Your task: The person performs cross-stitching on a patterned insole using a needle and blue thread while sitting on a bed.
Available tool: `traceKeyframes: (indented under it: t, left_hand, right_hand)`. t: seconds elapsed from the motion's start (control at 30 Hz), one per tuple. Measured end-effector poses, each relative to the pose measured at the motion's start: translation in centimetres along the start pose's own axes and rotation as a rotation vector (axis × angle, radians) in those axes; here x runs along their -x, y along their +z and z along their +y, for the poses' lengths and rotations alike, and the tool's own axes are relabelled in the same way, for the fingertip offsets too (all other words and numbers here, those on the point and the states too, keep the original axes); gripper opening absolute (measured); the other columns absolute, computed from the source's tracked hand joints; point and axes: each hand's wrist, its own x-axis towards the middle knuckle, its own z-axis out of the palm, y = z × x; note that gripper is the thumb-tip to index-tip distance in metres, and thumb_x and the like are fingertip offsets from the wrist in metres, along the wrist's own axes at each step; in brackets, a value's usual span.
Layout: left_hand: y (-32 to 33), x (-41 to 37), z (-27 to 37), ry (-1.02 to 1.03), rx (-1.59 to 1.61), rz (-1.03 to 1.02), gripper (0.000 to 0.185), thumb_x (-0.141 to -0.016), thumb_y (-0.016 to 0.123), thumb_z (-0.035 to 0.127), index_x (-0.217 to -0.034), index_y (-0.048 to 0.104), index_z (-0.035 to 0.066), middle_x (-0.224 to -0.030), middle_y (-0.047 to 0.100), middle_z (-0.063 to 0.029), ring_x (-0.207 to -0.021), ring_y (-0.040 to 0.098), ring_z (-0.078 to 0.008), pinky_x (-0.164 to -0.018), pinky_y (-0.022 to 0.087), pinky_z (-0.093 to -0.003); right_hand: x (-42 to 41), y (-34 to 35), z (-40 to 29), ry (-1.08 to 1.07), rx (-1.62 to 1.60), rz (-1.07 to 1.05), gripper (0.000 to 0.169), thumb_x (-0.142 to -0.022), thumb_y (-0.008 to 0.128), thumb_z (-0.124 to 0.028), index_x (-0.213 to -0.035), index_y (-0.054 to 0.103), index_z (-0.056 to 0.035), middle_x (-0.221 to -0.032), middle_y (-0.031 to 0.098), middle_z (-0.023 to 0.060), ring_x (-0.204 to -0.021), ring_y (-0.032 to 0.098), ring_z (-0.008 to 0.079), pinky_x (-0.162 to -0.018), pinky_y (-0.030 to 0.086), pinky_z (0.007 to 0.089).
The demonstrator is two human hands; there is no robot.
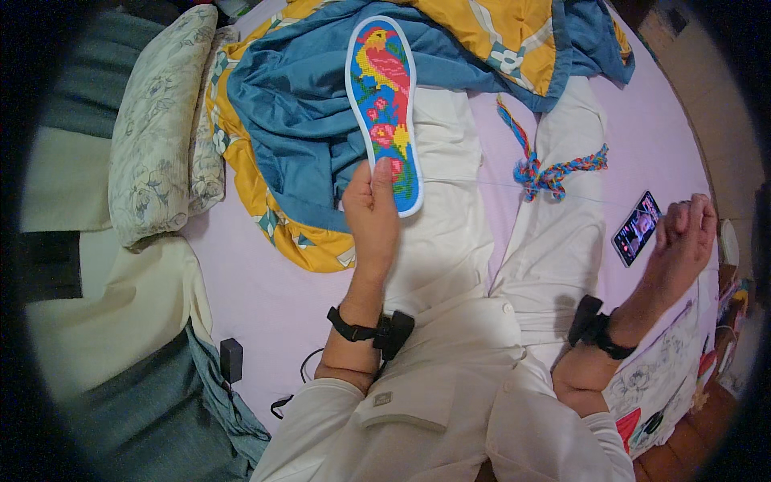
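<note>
My left hand (372, 214) grips the heel end of an embroidered insole (385, 78), thumb on top. The insole has a white edge and a cross-stitched red and yellow parrot with flowers on blue. A thin pale-blue thread (578, 198) runs from beside the insole across my legs to my right hand (683, 235). That hand is raised at the right with its fingers pinched on the thread; any needle is too small to tell. Under the thread, a braided bundle of multicoloured embroidery thread (536, 175) rests on my trouser leg (563, 223).
A smartphone (635, 232) with its screen lit lies beside my right hand. A blue and yellow quilt (289, 120) is bunched ahead on the pink bed sheet (241, 283). Floral pillows (162, 132) and a black adapter (231, 359) lie left. The bed's edge curves along the right.
</note>
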Motion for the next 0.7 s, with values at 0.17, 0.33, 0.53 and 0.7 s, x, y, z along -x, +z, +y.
traceKeyframes:
  t: [0.17,0.33,0.53,0.7]
  left_hand:
    - [1.4,1.1,1.7,0.047,-0.013,-0.098,0.027,-0.092,0.046,0.023,-0.084,0.057,-0.001,-0.070,0.056,0.0015,-0.061,0.045,-0.0017,-0.054,0.038,-0.0177]
    - [2.0,1.9,2.5,0.080,0.007,-0.147,0.026,-0.091,0.047,0.022,-0.086,0.058,0.000,-0.070,0.055,0.0039,-0.060,0.044,-0.0009,-0.052,0.036,-0.0171]
    - [2.7,2.8,3.7,0.104,0.072,-0.144,0.026,-0.092,0.046,0.022,-0.086,0.058,-0.001,-0.070,0.055,0.0029,-0.060,0.044,-0.0011,-0.052,0.037,-0.0173]
    - [2.6,3.0,4.3,0.093,0.052,-0.191,0.026,-0.091,0.046,0.022,-0.088,0.058,-0.001,-0.071,0.056,0.0022,-0.060,0.045,-0.0018,-0.052,0.037,-0.0177]
  right_hand:
    - [4.4,5.6,-1.3,0.197,0.166,-0.166,0.006,-0.090,0.046,-0.011,-0.090,0.051,-0.0075,-0.057,0.041,-0.0025,-0.047,0.036,0.0041,-0.039,0.028,0.0182]
    - [8.1,8.1,-0.1,-0.036,0.417,-0.647,0.013,-0.083,0.048,-0.004,-0.095,0.053,-0.0023,-0.066,0.052,0.0113,-0.054,0.052,0.0187,-0.048,0.040,0.0287]
    - [9.5,9.0,0.0,-0.109,0.416,-0.841,0.028,-0.074,0.051,0.003,-0.102,0.054,-0.0007,-0.070,0.056,0.0160,-0.062,0.057,0.0304,-0.055,0.046,0.0359]
    - [9.7,8.9,-0.3,-0.105,0.464,-0.885,0.026,-0.075,0.052,0.001,-0.101,0.053,-0.0007,-0.071,0.057,0.0157,-0.063,0.057,0.0303,-0.055,0.046,0.0359]
